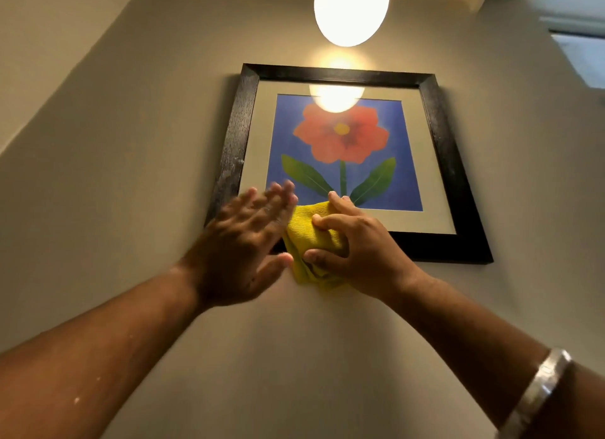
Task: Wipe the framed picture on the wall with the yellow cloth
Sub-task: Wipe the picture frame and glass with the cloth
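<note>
The framed picture hangs on the grey wall above me: a black frame, a pale mat and a red flower on blue. My right hand grips the bunched yellow cloth in front of the frame's lower left part; whether it touches the glass I cannot tell. My left hand is blurred, fingers spread, holding nothing, over the frame's bottom left corner and right beside the cloth. That corner is hidden behind my hands.
A lit oval lamp hangs above the picture and glares on its glass. A window shows at the upper right. A silver bangle sits on my right forearm. Bare grey wall surrounds the frame.
</note>
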`<state>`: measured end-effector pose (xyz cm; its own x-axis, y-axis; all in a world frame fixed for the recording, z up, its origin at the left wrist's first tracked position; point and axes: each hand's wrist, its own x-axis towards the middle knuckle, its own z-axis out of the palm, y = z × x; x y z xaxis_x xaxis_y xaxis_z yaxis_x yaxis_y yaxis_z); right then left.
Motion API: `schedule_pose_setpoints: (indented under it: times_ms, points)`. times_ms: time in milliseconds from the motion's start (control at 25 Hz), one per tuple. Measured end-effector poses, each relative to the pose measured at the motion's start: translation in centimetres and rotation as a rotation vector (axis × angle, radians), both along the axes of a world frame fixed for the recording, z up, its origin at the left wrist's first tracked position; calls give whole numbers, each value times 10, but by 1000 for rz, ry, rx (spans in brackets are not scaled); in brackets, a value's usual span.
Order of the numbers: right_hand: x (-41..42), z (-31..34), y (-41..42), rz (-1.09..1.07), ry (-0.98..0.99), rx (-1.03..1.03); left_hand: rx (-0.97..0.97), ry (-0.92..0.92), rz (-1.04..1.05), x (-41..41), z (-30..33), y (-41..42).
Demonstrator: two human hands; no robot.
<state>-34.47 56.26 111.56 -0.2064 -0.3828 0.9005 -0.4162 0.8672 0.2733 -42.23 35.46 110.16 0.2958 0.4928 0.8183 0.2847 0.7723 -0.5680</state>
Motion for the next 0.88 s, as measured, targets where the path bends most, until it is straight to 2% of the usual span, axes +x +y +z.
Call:
schedule_pose_setpoints:
  times_ms: [120,200,280,360,400,480,640,720,800,880]
  points:
    - [0,4,11,77,-130,70,-91,-39,69,6,-2,15]
    - [3,17,27,138,-43,-28,-76,-65,66,10,1,15]
    - [3,39,45,-55,182,-150,-84,-95,42,17,5,16]
    - [-6,51,55,-362,213,-206,-92,-112,34,25,8,22]
    - [-14,52,57,-444,190,-219,-77,-122,49,32,8,25]
    - [-27,53,56,-472,193,-222,30,-150,76,49,14,37]
    - [-31,57,61,-455,197,-203,421,-300,22,74,29,94]
    - [-32,57,61,-455,195,-198,488,-440,76,66,21,119]
    - [-31,56,64,-450,204,-195,423,-509,122,52,4,116]
    - [-31,56,65,-439,217,-196,308,-397,114,34,3,78]
